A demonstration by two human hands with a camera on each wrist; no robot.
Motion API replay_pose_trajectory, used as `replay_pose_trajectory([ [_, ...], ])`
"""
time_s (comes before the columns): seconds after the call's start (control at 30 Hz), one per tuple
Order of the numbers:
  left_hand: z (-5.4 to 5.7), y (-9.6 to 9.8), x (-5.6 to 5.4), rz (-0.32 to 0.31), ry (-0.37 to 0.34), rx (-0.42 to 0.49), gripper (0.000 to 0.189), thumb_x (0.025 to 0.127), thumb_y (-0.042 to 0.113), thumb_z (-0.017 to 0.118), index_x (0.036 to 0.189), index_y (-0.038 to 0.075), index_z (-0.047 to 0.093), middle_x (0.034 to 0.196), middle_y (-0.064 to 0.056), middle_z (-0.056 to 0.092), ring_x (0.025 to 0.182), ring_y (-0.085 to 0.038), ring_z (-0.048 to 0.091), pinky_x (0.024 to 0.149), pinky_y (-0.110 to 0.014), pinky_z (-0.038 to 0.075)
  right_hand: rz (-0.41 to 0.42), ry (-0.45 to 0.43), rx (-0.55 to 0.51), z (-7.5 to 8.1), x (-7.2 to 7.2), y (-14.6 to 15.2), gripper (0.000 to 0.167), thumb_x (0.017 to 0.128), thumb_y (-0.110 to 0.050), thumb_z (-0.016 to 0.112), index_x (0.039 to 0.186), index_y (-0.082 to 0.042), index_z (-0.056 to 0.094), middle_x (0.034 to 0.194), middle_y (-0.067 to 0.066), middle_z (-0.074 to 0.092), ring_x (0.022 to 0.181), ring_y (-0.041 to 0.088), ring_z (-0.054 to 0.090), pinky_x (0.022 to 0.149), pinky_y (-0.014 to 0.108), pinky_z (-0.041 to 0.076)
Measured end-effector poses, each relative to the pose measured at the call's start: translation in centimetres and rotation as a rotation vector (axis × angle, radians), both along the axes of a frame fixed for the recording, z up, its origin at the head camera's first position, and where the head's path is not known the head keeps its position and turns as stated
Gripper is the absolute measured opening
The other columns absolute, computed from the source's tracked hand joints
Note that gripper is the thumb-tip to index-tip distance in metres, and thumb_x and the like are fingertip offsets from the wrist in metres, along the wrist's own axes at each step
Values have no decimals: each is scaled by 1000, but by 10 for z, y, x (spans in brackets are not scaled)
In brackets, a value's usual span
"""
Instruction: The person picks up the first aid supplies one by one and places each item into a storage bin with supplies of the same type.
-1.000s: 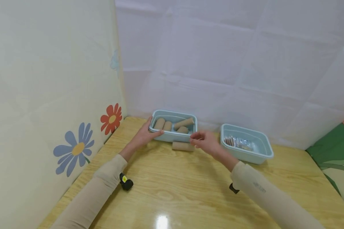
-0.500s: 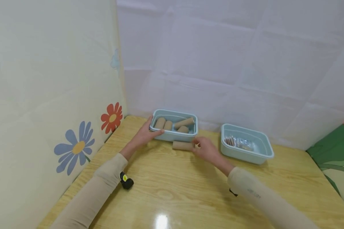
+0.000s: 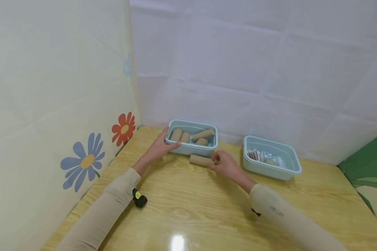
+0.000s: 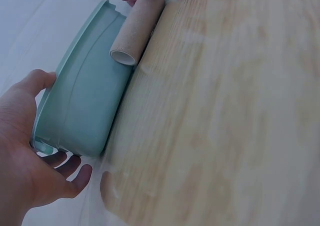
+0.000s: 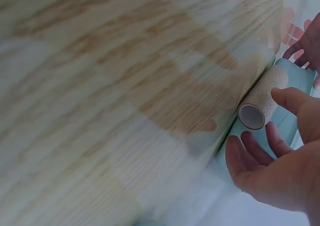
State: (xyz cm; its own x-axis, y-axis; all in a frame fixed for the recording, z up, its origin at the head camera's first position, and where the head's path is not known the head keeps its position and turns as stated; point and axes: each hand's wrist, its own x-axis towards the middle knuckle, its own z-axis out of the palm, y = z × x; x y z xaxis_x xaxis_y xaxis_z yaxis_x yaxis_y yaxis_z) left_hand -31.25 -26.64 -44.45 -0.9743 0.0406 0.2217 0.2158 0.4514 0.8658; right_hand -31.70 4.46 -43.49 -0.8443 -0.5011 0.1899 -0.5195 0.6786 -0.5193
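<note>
A light blue plastic box (image 3: 191, 150) stands at the back left with several brown cardboard tubes (image 3: 202, 135) in it. My left hand (image 3: 158, 148) holds its left end, thumb at the front rim and fingers round the end wall, as the left wrist view shows. Along the front of the box lies one more cardboard tube (image 3: 199, 160), hollow and open-ended. My right hand (image 3: 225, 165) pinches the right end of this tube. In the right wrist view the thumb sits on one side of the tube (image 5: 265, 93) and the index finger at the other; the remaining fingers are spread.
A second light blue box (image 3: 270, 171) stands to the right, holding a clear plastic packet (image 3: 268, 158) and several thin sticks (image 3: 252, 154). White sheeting (image 3: 226, 69) hangs right behind both boxes. A flower-printed sheet (image 3: 34, 87) closes off the left side.
My right hand has come down from the box's front right corner to the tube's right end. The tube has turned slightly, right end toward me. The left hand stays on the box.
</note>
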Motion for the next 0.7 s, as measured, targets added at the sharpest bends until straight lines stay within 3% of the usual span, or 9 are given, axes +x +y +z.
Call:
replay_pose_trajectory([
  [0.23,1,0,2,-8,7,-2,108,94,43,74,163,5,1,166,-19,14,150,-34,15,119,-53,17,82,39,-10,-1,4,-8,25,84,-15,85,94,-4,65,92,6,68,89,23,65,82,39,54],
  [0.37,1,0,2,-14,15,0,107,94,42,74,163,5,1,166,-20,15,150,-35,16,118,-54,17,109,61,48,2,6,-14,28,86,-19,84,102,-5,66,95,5,67,89,21,62,81,41,52],
  [0.53,2,0,4,-2,21,3,107,94,42,75,163,5,3,166,-20,17,150,-33,18,118,-52,19,158,81,121,4,6,-22,37,87,-22,83,116,-4,67,108,9,68,100,26,63,89,44,52],
  [0.7,3,2,3,-3,25,6,106,94,40,75,163,4,3,165,-21,18,150,-33,19,118,-51,19,191,91,175,2,6,-29,40,88,-23,83,120,-4,68,112,9,69,103,25,64,90,43,52],
])
